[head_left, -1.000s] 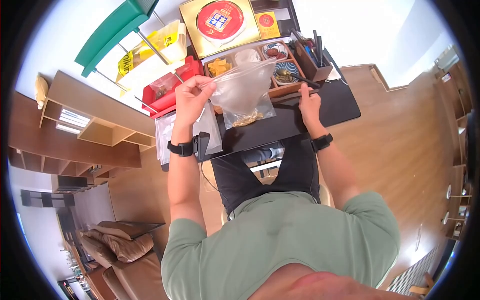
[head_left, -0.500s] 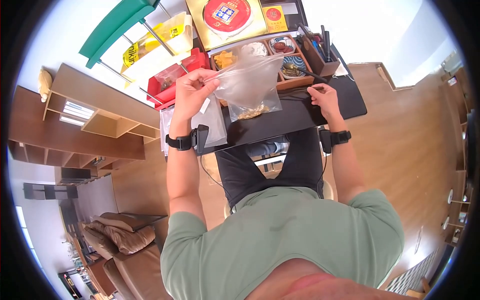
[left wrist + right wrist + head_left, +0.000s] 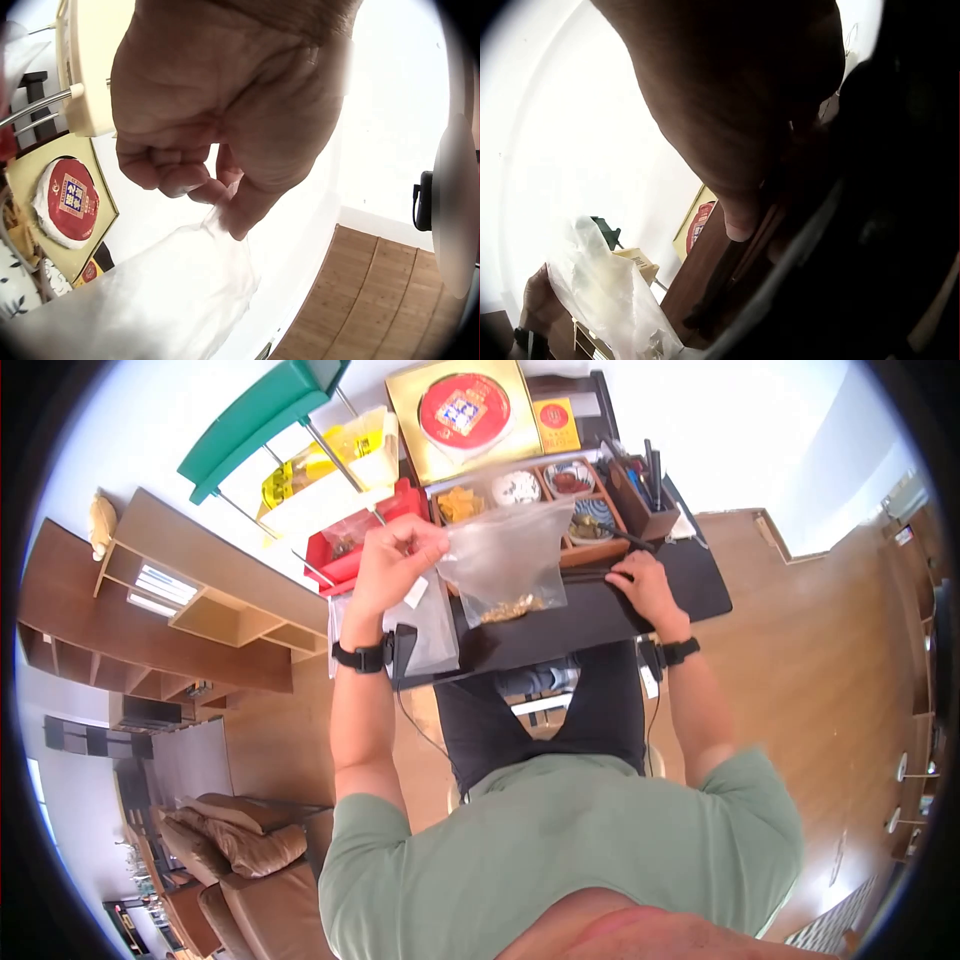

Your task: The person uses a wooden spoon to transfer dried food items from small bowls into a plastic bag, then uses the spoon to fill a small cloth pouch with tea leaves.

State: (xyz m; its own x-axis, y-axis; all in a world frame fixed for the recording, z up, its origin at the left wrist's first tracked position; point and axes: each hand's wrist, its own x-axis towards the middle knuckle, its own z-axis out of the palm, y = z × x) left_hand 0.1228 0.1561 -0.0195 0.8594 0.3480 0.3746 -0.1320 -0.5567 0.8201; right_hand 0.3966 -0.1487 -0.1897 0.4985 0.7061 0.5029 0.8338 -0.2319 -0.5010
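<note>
By its upper left corner, my left hand pinches a clear zip bag between thumb and fingers. The bag hangs over the dark table, and small golden-tan pieces lie in its bottom. In the left wrist view the bag's corner is gathered at the thumb tip. My right hand is at the table's right part, its thumb and fingers pinching a slim dark stick-like tool that points left. The right wrist view is dark there; brown strips show beside the thumb, their kind unclear.
Behind the bag stands a wooden compartment box with small bowls and yellow pieces. A pen holder is at the right, a red bin and green-topped rack at the left. Flat clear bags lie below my left hand.
My right hand first moved right, away from the compartment box, then slightly back left and lower with the thin tool. The bag stayed in my left hand, its mouth now hanging flatter.
</note>
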